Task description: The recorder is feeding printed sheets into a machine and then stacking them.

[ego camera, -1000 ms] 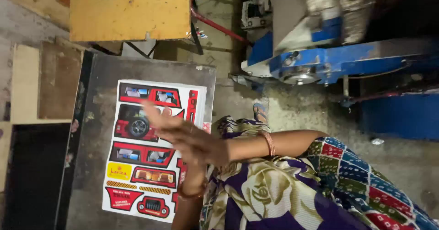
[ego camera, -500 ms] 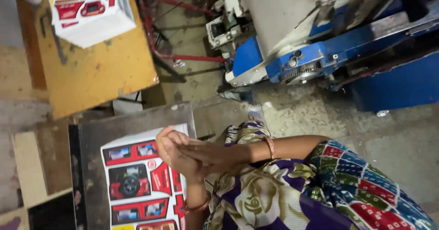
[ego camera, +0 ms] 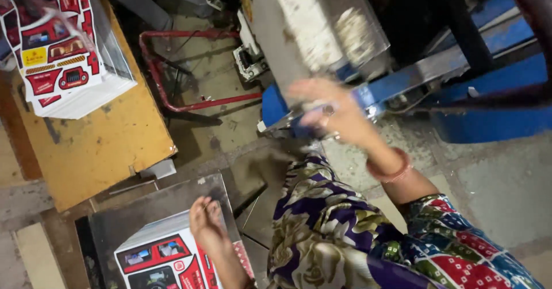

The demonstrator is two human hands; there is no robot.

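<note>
The left hand [ego camera: 208, 227] is lying flat and open on the near stack of printed sheets [ego camera: 164, 254], gripping nothing; it should be pressing evenly. The right hand [ego camera: 332, 112] is reaching, blurred, toward the blue machine [ego camera: 460, 87], its grip impossible to tell.

Left hand [ego camera: 208, 226] rests flat on red-and-white printed cardboard sheet stack [ego camera: 164, 257] on grey metal table [ego camera: 144, 208]; right hand [ego camera: 333, 113], blurred, raised near blue steel machine [ego camera: 489, 93].

right hand [ego camera: 330, 113] motion-blurred
</note>
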